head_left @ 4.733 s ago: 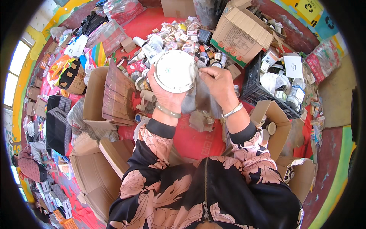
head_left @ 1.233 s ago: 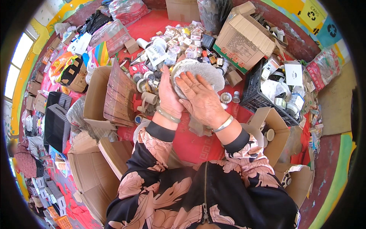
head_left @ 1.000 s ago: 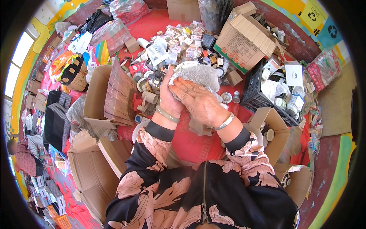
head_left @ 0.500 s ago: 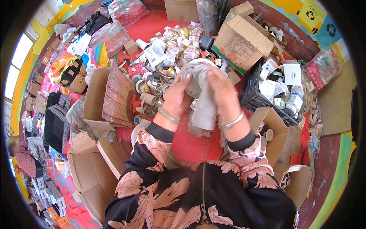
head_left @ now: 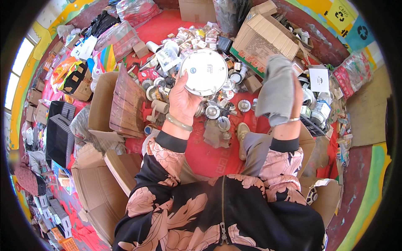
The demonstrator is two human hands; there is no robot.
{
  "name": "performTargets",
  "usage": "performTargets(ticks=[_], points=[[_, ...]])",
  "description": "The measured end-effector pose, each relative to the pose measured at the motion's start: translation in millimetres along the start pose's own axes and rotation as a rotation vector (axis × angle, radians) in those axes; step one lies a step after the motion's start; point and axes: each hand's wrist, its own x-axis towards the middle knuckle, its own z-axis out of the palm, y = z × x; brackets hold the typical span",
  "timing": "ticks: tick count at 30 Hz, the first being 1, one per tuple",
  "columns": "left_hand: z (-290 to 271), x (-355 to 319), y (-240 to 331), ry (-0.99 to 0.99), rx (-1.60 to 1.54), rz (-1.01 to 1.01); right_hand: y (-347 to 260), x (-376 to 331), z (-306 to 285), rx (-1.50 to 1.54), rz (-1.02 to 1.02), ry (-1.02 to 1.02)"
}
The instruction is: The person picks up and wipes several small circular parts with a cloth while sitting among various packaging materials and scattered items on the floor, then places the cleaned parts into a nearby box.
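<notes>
My left hand (head_left: 183, 103) grips a round white light panel (head_left: 206, 75) by its lower left edge. The panel's flat face is turned up and carries a small blue round mark and some print. Off to the right, my right hand (head_left: 297, 96) holds a grey cloth (head_left: 274, 92), apart from the panel. The cloth hides most of its fingers. Beneath the panel lies a heap of round spotlights (head_left: 212, 111) and other small lamp parts on the red floor covering.
Small boxes (head_left: 184, 37) are heaped behind the lamps. An open carton (head_left: 102, 104) stands left; a large tilted carton (head_left: 268, 39) stands at the back right. A filled black crate (head_left: 312, 125) is partly hidden by my right hand. Another person (head_left: 30, 175) is at the far left.
The cloth has come off the panel and moved right with my right hand. My left hand has shifted slightly left, and the panel's face now shows fully.
</notes>
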Motion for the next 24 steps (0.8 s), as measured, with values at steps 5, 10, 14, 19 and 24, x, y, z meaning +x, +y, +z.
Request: performTargets(ticks=[5, 10, 14, 19, 24], points=[[-2, 2, 2, 0.002, -0.070, -0.005, 10, -15, 58, 0.430, 0.434, -0.190], [-4, 3, 0, -0.008, -0.022, 0.048, -1, -44, 109, 0.422, 0.529, -0.204], [4, -3, -7, -0.048, 0.076, 0.106, 3, -45, 110, 0.434, 0.517, -0.189], [12, -10, -15, -0.093, 0.145, 0.063, 10, -39, 102, 0.385, 0.505, -0.157], [16, -2, 5, -0.086, 0.409, 0.003, 8, -34, 91, 0.076, 0.329, -0.224]])
